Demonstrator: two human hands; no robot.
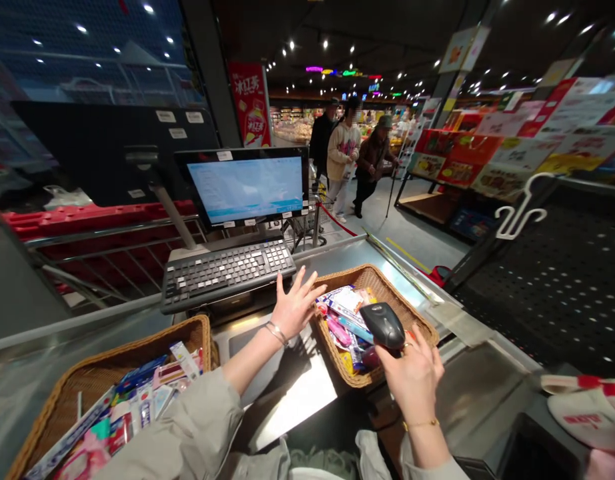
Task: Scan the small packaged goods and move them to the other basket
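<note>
My right hand (415,367) is closed around a black barcode scanner (383,325), whose head points over the right wicker basket (412,313). Inside that basket lie small packaged goods (345,323), among them toothpaste-like boxes and a pink item. My left hand (296,303) is spread with its fingers apart at the basket's left rim, between it and the black keyboard (227,270). Nothing shows in its fingers. At lower left, another wicker basket (62,393) holds more boxed and bagged goods (142,400), partly hidden by my left sleeve.
A lit monitor (252,187) stands behind the keyboard, with a second dark screen (112,153) to its left. White hooks (520,213) hang on a black perforated panel at right. Several people (345,153) walk in the aisle beyond the counter. A white and red cloth item (587,413) lies at lower right.
</note>
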